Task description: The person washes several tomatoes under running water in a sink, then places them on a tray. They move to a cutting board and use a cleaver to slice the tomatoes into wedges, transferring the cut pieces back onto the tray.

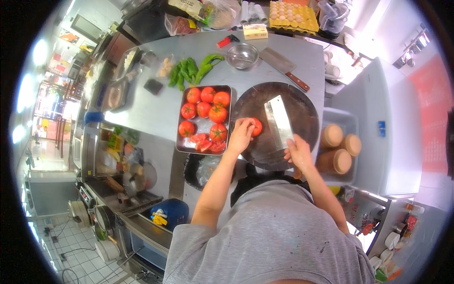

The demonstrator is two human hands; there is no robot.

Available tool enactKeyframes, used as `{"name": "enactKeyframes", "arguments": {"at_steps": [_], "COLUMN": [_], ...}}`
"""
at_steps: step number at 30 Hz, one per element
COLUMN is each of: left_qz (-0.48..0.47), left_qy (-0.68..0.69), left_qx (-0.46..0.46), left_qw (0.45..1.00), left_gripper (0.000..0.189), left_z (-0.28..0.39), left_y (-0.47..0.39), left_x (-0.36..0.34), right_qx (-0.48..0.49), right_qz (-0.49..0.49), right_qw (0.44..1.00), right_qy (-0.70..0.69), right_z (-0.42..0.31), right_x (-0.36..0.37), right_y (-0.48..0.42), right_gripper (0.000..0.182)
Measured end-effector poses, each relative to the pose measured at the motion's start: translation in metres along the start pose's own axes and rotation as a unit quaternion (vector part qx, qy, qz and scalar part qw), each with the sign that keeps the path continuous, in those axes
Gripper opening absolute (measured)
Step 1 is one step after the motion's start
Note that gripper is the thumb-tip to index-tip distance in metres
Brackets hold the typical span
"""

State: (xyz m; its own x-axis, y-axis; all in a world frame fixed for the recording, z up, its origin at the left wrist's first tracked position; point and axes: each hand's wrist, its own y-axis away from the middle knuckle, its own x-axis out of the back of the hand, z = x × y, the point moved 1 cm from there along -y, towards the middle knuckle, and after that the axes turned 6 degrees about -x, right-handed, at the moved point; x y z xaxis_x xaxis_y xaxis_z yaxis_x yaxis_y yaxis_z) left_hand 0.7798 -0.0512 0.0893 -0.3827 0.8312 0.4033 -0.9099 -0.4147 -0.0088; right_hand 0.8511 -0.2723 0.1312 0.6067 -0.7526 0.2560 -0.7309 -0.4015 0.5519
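My left hand (pixel 243 133) grips a red tomato (pixel 256 127) at the left part of a round, dark chopping block (pixel 305 113). In my right hand (pixel 298 152) is a Chinese cleaver (pixel 278 119), its broad blade over the block and apart from the tomato. My fingers hide the cleaver's handle. Left of the block lies a metal tray (pixel 180 145) with several whole tomatoes (pixel 203 109) and, at its near end, some cut tomato pieces (pixel 207 143).
Beyond the block lie a second cleaver (pixel 278 60) with a wooden handle, a steel bowl (pixel 242 56) and green peppers (pixel 184 71). A bin with a plastic liner (pixel 208 170) is below the tray. Lidded jars (pixel 334 161) stand in a tub at the right.
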Motion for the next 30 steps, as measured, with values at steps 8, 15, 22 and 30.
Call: {"name": "enactKeyframes", "arguments": {"at_steps": [8, 15, 22, 30], "left_qz": [0.018, 0.018, 0.039, 0.078], "left_qy": [-0.208, -0.019, 0.172, 0.173], "left_qx": [-0.007, 0.072, 0.104, 0.088], "left_qw": [0.978, 0.997, 0.979, 0.978], "left_gripper": [0.019, 0.009, 0.006, 0.008], "left_z": [0.010, 0.022, 0.004, 0.001], "left_y": [-0.004, -0.006, -0.002, 0.002], "left_x": [-0.006, 0.002, 0.001, -0.005], "right_qx": [0.011, 0.021, 0.034, 0.096], "right_qz": [-0.005, -0.015, -0.038, 0.026], "right_qw": [1.000, 1.000, 0.998, 0.978], "right_qy": [-0.002, 0.014, 0.036, 0.185], "right_z": [-0.005, -0.013, -0.023, -0.030], "right_x": [-0.002, -0.008, -0.023, -0.031], "right_y": [0.003, 0.010, 0.016, 0.023], "right_gripper": [0.020, 0.021, 0.022, 0.020]}}
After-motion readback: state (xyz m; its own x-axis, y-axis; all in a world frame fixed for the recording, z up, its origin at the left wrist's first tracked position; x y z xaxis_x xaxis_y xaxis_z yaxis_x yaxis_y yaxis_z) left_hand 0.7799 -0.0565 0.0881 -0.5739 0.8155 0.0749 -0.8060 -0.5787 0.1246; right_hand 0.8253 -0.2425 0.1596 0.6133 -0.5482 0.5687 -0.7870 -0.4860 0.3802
